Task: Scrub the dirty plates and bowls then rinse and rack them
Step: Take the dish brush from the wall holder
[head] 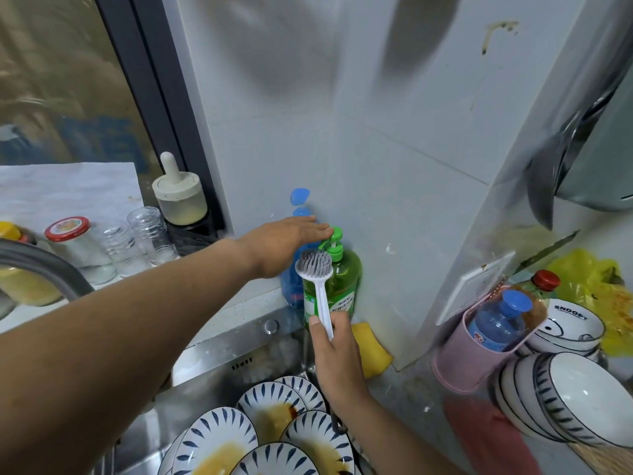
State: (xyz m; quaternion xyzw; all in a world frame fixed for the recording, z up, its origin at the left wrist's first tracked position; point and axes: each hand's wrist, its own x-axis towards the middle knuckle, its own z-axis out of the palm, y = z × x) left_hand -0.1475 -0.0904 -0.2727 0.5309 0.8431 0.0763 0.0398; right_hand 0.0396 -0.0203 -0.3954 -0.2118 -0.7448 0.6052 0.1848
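— Reaching over the green dish-soap bottle (334, 286), is the left hand (284, 245) pressing the pump (332, 238)?
— It is lying flat above the pump, fingers (308, 223) straight and close together, fingertips at the pump head; whether they are pressing it I cannot tell. The right hand (337, 358) is curling its fingers and thumb round the white handle of the dish brush (317, 284), holding the grey bristles up just under the spout.
— What is sitting around the soap?
— A blue bottle (298, 234) is standing behind it against the wall, mostly hidden by the hand, and a yellow sponge (371, 351) is lying at its base on the counter (404, 389).
— And the dirty dishes?
— Blue-leaf-patterned plates (260, 426) are overlapping in the steel sink (219, 358), several smeared with brown sauce. At the right, matching bowls (561, 399) are lying stacked on their sides, with a Snoopy bowl (572, 323) behind them.
— Any other containers?
— A pink holder (459, 358) is carrying a blue-capped bottle (500, 323) of clear liquid, a red-capped bottle (544, 281) beside it. At the left, clear glasses (144, 238) are standing next to a red-lidded jar (73, 245).
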